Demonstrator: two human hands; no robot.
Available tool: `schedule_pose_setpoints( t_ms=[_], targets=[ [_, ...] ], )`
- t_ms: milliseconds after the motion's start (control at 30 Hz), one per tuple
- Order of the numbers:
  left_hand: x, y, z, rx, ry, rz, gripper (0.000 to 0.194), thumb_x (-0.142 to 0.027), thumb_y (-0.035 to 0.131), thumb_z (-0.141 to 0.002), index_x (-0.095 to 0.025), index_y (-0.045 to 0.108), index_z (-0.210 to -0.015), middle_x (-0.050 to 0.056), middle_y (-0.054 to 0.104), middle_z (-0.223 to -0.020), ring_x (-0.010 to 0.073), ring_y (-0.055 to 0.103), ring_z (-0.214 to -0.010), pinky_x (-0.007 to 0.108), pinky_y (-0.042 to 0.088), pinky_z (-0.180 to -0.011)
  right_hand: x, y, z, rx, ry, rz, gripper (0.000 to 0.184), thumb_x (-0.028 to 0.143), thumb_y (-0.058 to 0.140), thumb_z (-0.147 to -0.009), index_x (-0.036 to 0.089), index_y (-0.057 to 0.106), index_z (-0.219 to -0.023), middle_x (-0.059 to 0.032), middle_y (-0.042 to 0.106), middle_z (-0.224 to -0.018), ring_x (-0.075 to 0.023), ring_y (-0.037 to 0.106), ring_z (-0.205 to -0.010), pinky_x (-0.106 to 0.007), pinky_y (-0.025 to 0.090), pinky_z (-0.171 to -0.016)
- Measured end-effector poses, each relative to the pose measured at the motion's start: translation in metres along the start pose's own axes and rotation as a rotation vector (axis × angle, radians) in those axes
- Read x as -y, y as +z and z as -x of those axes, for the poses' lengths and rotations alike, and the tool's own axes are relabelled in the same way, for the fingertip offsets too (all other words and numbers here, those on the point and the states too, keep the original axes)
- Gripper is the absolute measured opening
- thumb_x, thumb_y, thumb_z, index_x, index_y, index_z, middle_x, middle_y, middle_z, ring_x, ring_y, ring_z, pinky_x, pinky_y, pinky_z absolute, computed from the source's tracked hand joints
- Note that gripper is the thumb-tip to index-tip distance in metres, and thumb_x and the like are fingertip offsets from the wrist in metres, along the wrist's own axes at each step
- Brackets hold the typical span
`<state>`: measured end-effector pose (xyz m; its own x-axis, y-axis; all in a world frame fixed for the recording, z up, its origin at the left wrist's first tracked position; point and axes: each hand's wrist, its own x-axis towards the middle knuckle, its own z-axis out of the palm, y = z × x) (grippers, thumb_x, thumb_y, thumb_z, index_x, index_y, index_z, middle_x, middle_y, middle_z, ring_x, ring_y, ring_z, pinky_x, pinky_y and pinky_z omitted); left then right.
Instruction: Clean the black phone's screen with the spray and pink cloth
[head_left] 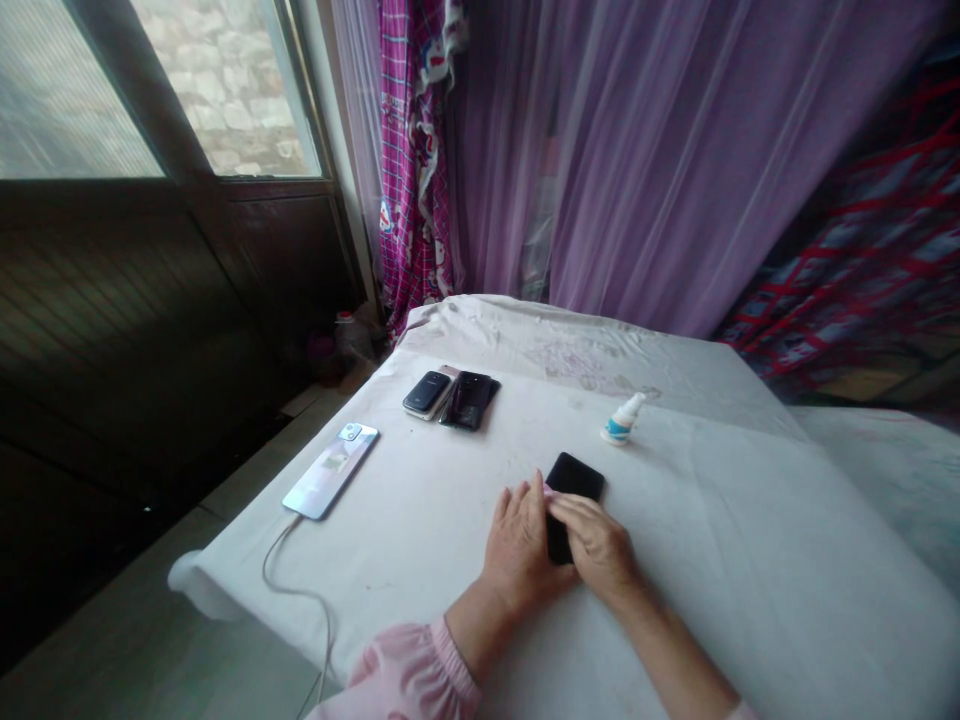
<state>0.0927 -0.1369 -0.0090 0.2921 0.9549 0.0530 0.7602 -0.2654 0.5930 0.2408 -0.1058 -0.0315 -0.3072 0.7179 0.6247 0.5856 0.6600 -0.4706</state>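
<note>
A black smartphone [577, 474] lies on the white-covered table in front of me. My left hand [519, 538] holds it along its left edge, with the thumb near the bottom end. Over the phone's screen, my right hand [598, 545] presses a small pink cloth [551, 494] under its fingertips. Most of the cloth is hidden by the fingers. Beyond the phone to the right stands a small white spray bottle [622, 421] with a blue label.
A pale blue phone [330, 475] lies at the left table edge, with a cable [283, 587] running off the front. Farther back are a small dark phone [427, 392] and black phones [470, 400] in a pile. Purple curtains [637, 150] hang behind the table [420, 560].
</note>
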Motion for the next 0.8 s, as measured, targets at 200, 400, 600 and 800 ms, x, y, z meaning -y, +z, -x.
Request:
schedule_pose_setpoints(
  t_ms=[200,400,600,800],
  targets=[
    [-0.003,-0.004,0.001,0.019,-0.01,-0.011,0.113,-0.039,0.073,-0.065,-0.005,0.01,-0.152,0.02,0.029,-0.153,0.0323,0.026,-0.142,0.049,0.014,-0.118,-0.036,-0.009,-0.018,-0.145,0.105,0.131,0.045,0.007,0.037,-0.082,0.024,0.074,-0.099,-0.0049,0.075,-0.101,-0.02,0.069,-0.094,-0.039,0.057,-0.087],
    [0.0,0.0,0.0,-0.007,0.007,-0.05,0.108,-0.034,0.071,-0.067,-0.004,0.01,-0.151,0.022,0.032,-0.152,0.0327,0.029,-0.141,0.051,0.017,-0.117,-0.009,-0.01,-0.003,-0.145,0.052,0.119,0.043,0.004,0.038,-0.084,0.021,0.073,-0.101,-0.0045,0.074,-0.104,-0.0165,0.069,-0.097,-0.033,0.057,-0.087],
    [0.002,0.002,0.0,-0.037,0.039,-0.069,0.099,-0.032,0.065,-0.07,-0.005,0.013,-0.151,0.021,0.031,-0.152,0.0329,0.029,-0.141,0.052,0.02,-0.116,0.01,-0.016,0.015,-0.092,-0.021,0.055,0.045,0.001,0.038,-0.084,0.023,0.071,-0.105,-0.0032,0.073,-0.109,-0.0152,0.066,-0.105,-0.032,0.055,-0.091],
    [-0.001,-0.001,0.0,-0.02,0.02,-0.072,0.1,-0.032,0.064,-0.07,-0.003,0.012,-0.15,0.023,0.035,-0.15,0.0338,0.027,-0.142,0.053,0.017,-0.116,-0.044,-0.014,-0.019,-0.245,0.201,0.243,0.045,0.001,0.037,-0.078,0.022,0.075,-0.092,-0.0041,0.076,-0.094,-0.0174,0.071,-0.088,-0.032,0.058,-0.082]
  ],
)
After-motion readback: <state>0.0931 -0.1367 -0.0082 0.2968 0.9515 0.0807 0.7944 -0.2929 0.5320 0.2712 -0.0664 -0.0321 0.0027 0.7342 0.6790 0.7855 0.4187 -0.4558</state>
